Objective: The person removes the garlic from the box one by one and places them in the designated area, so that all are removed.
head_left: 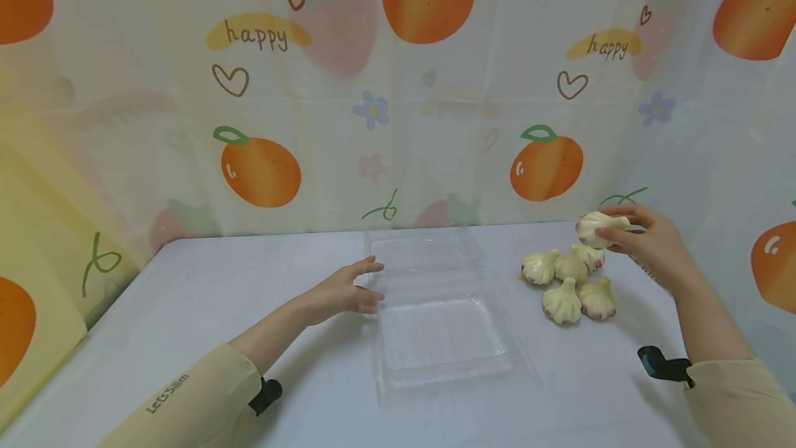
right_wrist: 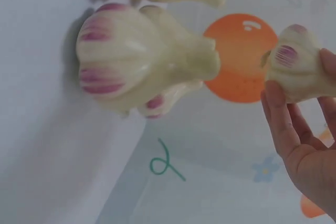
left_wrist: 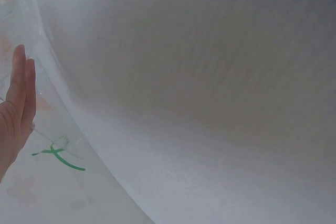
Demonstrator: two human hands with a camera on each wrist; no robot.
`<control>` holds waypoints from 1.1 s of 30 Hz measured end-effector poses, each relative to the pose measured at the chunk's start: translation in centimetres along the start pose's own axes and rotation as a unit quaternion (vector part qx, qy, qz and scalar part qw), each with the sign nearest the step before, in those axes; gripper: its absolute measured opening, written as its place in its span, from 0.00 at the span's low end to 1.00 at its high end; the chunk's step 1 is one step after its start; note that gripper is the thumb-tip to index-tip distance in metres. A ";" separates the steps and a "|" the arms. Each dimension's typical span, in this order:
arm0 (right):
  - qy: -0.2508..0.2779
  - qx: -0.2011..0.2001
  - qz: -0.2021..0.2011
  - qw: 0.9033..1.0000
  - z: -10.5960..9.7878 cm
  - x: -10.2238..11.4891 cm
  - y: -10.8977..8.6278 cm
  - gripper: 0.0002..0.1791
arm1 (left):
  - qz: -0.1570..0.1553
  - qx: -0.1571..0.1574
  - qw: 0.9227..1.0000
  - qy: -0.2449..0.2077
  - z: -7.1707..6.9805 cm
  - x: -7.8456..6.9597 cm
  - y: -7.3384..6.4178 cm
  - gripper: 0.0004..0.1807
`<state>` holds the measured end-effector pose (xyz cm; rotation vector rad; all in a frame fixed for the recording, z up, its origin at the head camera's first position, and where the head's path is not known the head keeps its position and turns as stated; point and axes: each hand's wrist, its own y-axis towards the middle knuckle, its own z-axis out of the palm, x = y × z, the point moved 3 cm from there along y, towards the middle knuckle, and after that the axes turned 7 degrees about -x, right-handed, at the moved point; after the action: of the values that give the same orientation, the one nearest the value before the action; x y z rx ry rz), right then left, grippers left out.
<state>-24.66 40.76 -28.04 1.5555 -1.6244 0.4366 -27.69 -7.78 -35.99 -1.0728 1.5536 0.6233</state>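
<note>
In the head view, my right hand holds a garlic bulb up off the table, between thumb and fingers. The right wrist view shows the same purple-streaked bulb pinched at the fingertips of my right hand. Below it, several more garlic bulbs sit in a cluster on the table. My left hand is at the left side of a clear plastic container, its fingers extended; whether they touch it I cannot tell. The container lies unfolded, its farther half toward the back.
A white-covered table bears everything. Behind it hangs a curtain printed with oranges, hearts and the word happy. Dark wrist cameras stick out at both sleeves.
</note>
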 end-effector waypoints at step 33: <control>-0.087 0.104 0.101 0.986 -1.4 -6.8 -0.5 0.37 | -0.003 -0.001 1.000 0.006 0.1 -0.2 -0.2 0.40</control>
<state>-24.45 46.18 -32.48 1.6244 -1.9329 0.6110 -27.51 -7.73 -35.77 -1.0850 1.5595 0.6161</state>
